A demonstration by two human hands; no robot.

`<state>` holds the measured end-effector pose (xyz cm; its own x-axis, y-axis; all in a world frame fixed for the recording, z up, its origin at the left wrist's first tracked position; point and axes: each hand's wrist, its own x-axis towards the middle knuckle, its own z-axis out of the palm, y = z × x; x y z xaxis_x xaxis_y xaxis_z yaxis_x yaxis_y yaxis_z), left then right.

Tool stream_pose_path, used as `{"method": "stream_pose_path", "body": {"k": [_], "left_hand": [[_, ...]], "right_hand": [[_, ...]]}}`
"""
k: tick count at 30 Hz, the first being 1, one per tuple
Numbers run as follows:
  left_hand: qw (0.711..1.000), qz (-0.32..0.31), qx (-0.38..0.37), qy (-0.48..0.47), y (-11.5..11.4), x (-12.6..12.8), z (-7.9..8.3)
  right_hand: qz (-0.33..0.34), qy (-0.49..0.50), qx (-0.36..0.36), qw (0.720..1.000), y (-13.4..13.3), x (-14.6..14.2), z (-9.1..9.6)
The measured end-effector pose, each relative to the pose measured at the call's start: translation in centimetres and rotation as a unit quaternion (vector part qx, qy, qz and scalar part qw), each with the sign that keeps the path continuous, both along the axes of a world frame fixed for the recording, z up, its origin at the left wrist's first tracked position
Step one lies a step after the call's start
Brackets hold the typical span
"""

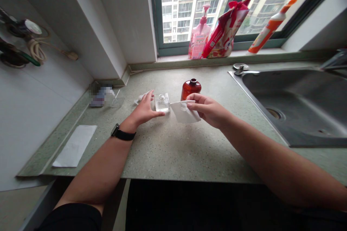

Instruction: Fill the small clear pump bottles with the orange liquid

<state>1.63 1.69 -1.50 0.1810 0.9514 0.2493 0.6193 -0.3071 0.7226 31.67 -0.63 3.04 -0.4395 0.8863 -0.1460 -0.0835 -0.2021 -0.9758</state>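
Note:
My left hand (144, 109) is open, with thumb and fingers spread at the left side of a clear square glass bottle (162, 106). Whether the fingertips touch the glass I cannot tell. Between the thumb and fingers of my right hand (210, 108) is a folded piece of white paper (185, 113), held just right of the clear bottle. Behind the paper stands a brown bottle (191, 88) with an uncapped neck, its lower part partly hidden. Some crumpled white material (138, 98) lies behind my left fingers.
A white sheet (75, 145) lies on the speckled counter (173, 155) at left, with a blurred item (101, 95) in the back corner. The steel sink (300, 108) is at right. A pink pump bottle (199, 39), red bag (227, 30) and orange-white bottle (267, 30) line the windowsill.

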Motion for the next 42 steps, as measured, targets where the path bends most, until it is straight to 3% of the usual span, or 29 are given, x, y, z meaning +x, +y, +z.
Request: {"method": "stream_pose_path", "body": {"k": [3, 6, 9, 13, 21, 29, 35, 42], "left_hand": [[0.997, -0.015, 0.068, 0.038, -1.5, 0.1, 2.2], [0.986, -0.059, 0.156, 0.008, -3.6, 1.4, 4.4], [0.980, -0.115, 0.162, -0.033, -5.2, 3.1, 5.5], [0.985, -0.124, 0.096, -0.076, -5.8, 4.6, 5.0], [0.966, -0.112, -0.035, -0.229, -4.7, 4.6, 4.1], [0.969, -0.086, -0.048, -0.226, -4.2, 3.9, 4.5], [0.974, -0.055, -0.023, -0.220, -3.6, 1.4, 6.4], [0.983, 0.069, 0.012, -0.169, -4.5, -7.2, 9.2]], "right_hand": [[0.000, 0.008, 0.022, 1.000, -0.2, 0.0, 0.3], [0.000, 0.015, 0.051, 0.999, -0.4, -0.1, 0.5], [0.009, 0.025, 0.079, 0.997, -0.6, -0.2, 0.5], [0.015, 0.014, 0.115, 0.993, -0.7, -0.3, 0.2], [-0.042, -0.046, 0.188, 0.980, -0.9, -0.7, 0.1], [-0.077, -0.094, 0.230, 0.966, -1.0, -0.6, 0.0], [-0.061, -0.072, 0.224, 0.970, -0.8, -0.5, -0.1], [-0.051, -0.113, 0.245, 0.962, -0.6, -0.3, -0.7]]}}
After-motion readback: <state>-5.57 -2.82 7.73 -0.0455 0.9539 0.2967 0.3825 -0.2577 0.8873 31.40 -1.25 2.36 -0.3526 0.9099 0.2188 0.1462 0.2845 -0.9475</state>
